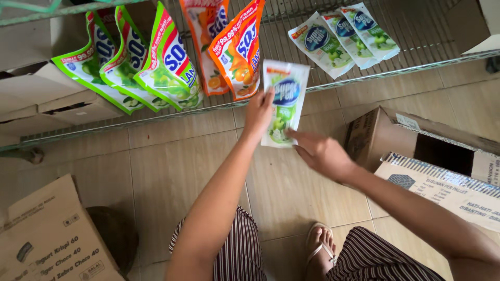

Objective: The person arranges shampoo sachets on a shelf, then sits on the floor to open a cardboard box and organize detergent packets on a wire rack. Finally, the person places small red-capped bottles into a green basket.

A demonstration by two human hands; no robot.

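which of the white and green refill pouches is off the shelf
The white and green pouch held between both hands, left hand and right hand; three others lie on the wire shelf.

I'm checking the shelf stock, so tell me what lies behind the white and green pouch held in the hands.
Behind the white and green plastic pouch show the wire shelf's front edge and beige floor tiles. The left hand and right hand hold it. Whatever it covers is hidden.
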